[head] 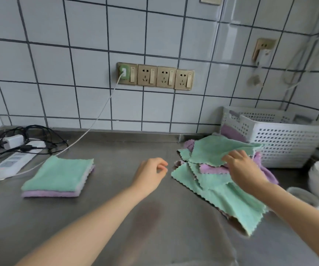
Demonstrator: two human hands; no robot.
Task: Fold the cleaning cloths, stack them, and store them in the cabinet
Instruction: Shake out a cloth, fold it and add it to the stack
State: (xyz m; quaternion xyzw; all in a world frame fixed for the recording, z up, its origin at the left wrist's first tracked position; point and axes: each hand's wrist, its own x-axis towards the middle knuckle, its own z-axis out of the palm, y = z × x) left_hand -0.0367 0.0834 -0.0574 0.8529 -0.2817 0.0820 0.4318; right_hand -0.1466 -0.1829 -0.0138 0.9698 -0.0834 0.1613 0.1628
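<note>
Green cloth (214,150) atop the loose pile (221,189) at 3 o'clock, pinched at its edge by right hand (244,169); left hand (151,173) loosely curled, holding nothing. Folded stack (59,175) at 9 o'clock. Step: picking next cloth; next probably needs lifting it w/ both hands onto bare counter (128,150) to fold.

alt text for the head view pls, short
A person's right hand grips a green cloth atop a loose pile of green and purple cloths on a steel counter; the left hand hovers empty beside it. A folded stack sits left, a white basket right.
</note>
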